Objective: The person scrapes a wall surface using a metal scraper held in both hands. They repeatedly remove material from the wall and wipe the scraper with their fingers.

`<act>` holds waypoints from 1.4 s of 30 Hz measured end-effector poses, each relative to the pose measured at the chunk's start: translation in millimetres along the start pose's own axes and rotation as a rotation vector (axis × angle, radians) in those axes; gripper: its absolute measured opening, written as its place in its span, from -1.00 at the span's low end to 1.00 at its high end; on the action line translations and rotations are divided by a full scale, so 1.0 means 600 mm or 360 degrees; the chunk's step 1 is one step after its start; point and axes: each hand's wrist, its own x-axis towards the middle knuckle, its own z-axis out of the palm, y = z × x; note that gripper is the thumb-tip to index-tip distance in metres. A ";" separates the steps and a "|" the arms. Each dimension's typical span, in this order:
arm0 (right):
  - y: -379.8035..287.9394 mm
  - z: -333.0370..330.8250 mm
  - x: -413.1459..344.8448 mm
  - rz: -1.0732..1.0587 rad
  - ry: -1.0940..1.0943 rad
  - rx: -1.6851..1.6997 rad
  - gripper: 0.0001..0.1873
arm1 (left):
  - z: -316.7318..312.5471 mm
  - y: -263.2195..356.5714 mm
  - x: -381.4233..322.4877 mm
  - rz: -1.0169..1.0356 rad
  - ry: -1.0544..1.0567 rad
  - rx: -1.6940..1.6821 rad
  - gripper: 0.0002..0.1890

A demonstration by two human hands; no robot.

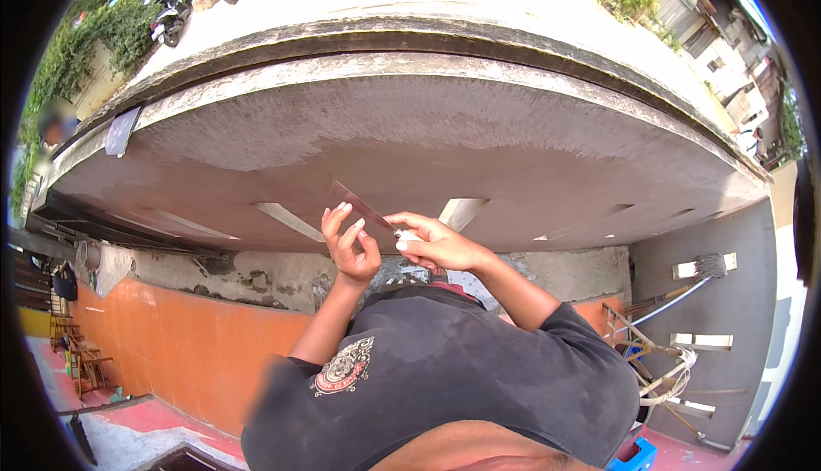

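Note:
My right hand (439, 240) is closed around the pale handle of a flat-bladed tool, which looks like a putty knife or scraper. Its thin metal blade (362, 205) points up and to the left, away from my body. Beside the blade, my left hand (351, 243) is raised with its fingers apart and curled, holding nothing; whether a fingertip touches the blade is unclear. Beyond both hands stands a grey rendered wall (397, 124), darker low down and lighter towards its top, with slanted slot openings (465, 213) in it.
A narrow wet concrete strip (564, 270) runs at the wall's foot, beside orange flooring (192, 336). At right, a brush (710, 265) on a long pole leans near the side wall, by a bamboo frame (660, 381). A blue plastic item (635, 455) lies lower right. Parked motorbikes (170, 18) stand outside.

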 end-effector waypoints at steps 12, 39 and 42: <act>0.476 -0.140 -0.047 0.0697 0.0630 -0.0981 -0.49 | 0.027 0.011 -0.011 -0.0022 -0.0429 -0.0755 -0.67; 0.244 -0.157 0.011 0.0894 0.0109 -0.2070 -0.50 | 0.009 0.046 -0.004 -0.0034 -0.0464 -0.0632 -0.69; 0.145 -0.112 0.029 0.0565 0.0060 -0.1939 -0.52 | -0.005 0.049 0.000 0.0035 -0.0514 -0.0565 -0.71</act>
